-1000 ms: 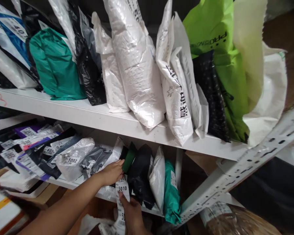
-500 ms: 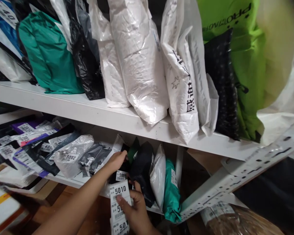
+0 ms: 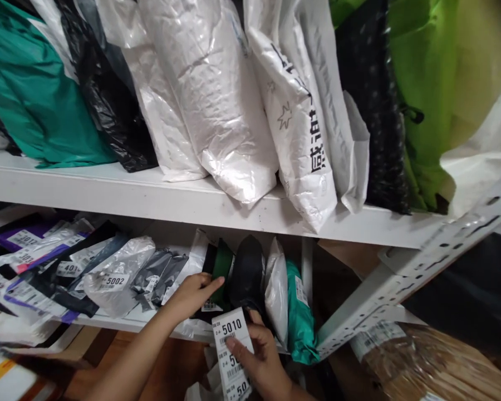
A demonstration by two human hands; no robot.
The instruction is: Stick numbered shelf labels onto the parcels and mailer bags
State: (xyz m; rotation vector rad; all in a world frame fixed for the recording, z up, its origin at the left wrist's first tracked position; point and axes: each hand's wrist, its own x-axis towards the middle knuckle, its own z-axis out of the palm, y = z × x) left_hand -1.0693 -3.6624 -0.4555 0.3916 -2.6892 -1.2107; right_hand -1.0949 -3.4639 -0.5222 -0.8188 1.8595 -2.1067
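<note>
On the lower shelf, my left hand [image 3: 200,292] is closed at a dark green package [image 3: 222,259], its thumb lying across the front and its other fingers partly hidden. Beneath that hand, a white label shows partly on a black package. My right hand [image 3: 261,353] grips a strip of white barcode labels [image 3: 235,356], thumb on the front; the top one reads 5010. Right of the green package stand a black package [image 3: 247,273], a white package [image 3: 276,289] and a teal package [image 3: 299,317] with a label.
Several labelled packages lie left, including a clear-white one [image 3: 117,278] marked 5002. The upper shelf [image 3: 217,206] holds large white, teal, black and lime bags. A perforated metal post [image 3: 401,284] slants at right; a brown wrapped bundle [image 3: 442,362] lies below it.
My view has shifted right and closer. The left hand has moved from the black package marked 5009 to the green one. The right hand still holds the label strip.
</note>
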